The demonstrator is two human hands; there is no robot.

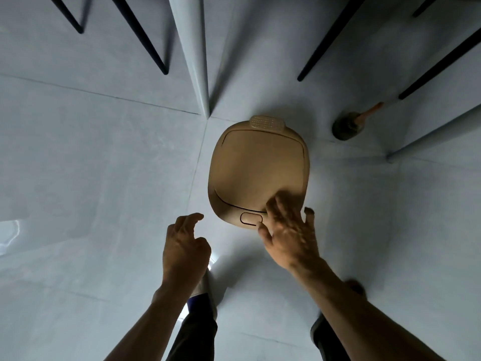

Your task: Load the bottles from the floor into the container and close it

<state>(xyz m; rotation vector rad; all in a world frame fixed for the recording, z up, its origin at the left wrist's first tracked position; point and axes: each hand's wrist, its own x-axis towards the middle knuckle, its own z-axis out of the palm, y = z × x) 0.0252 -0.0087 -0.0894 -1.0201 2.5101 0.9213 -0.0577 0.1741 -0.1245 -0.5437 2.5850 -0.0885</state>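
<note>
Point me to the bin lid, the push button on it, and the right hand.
bin lid (257,162), head view, middle of the flat tan top panel.
push button (250,219), head view, centre of the oval outline at the near edge.
right hand (289,235), head view, back of the hand.

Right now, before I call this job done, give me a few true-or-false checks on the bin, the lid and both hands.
1. The lid of the tan container lies down flat. True.
2. The right hand is over the near edge of the lid, beside the oval button. True.
3. The left hand holds a bottle. False: it is empty, fingers loosely curled, off to the left of the container.
4. Several bottles lie on the floor around the container. False: no bottle is in view there.
5. A plunger stands on top of the lid. False: it sits on the floor, behind and to the right of the container.
</note>
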